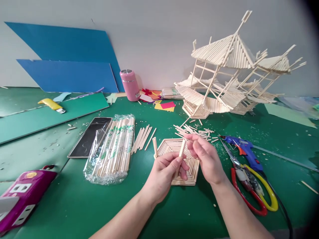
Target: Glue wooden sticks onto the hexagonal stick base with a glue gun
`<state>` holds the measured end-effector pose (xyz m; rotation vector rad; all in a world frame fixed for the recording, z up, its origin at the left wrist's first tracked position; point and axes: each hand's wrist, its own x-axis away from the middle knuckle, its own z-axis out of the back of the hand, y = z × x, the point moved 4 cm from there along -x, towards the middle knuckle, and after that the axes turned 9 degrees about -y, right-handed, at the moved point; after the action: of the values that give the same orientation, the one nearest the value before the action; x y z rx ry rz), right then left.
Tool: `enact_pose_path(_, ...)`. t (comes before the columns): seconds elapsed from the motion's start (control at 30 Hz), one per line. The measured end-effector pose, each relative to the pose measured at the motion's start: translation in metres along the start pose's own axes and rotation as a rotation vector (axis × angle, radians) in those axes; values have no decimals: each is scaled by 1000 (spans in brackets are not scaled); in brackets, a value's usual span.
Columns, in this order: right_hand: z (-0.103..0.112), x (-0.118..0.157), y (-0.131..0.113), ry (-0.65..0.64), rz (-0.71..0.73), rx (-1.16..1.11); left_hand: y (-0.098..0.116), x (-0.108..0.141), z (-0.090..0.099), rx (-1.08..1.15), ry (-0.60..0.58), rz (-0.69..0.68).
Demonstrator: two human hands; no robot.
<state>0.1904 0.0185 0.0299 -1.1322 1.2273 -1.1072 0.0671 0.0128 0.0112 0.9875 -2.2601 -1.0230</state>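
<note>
Hexagonal stick base (pixel 191 171), at near centre of worktop (pixel 104 209): looks filled in, with one post (pixel 155 147) at left corner. Pinching second post (pixel 182 147), seemingly unfixed, in left hand (pixel 161 174); cannot tell grip of right hand (pixel 206 157).

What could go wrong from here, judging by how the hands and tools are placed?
The stick piece in the left hand stands over the hexagonal panel; with the right hand so near its top, a bump might tilt it.

The glue gun lies on its side, its nozzle close to the loose sticks; if hot, it could drip on them or burn the right hand.
</note>
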Motion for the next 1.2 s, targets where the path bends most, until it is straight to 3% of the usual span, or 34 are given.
enact_pose_path(0.1,15,3,4,235,133,-107,-4,0,2,62,0,17)
enact_pose_path(0.2,24,4,4,350,241,-129,-7,-1,2,153,-19,51)
enact_pose_path(0.67,36,2,8,464,278,314,-13,-1,0,269,-75,98)
enact_pose_path(0.8,32,1,8,382,254,359,-15,0,-2,249,-86,96)
enact_pose_path(1.1,6,0,4,-35,118,326,-11,-1,-2,151,-70,56)
enact_pose_path(1.2,-2,4,1,-117,102,296,-8,-2,-4,68,-65,21)
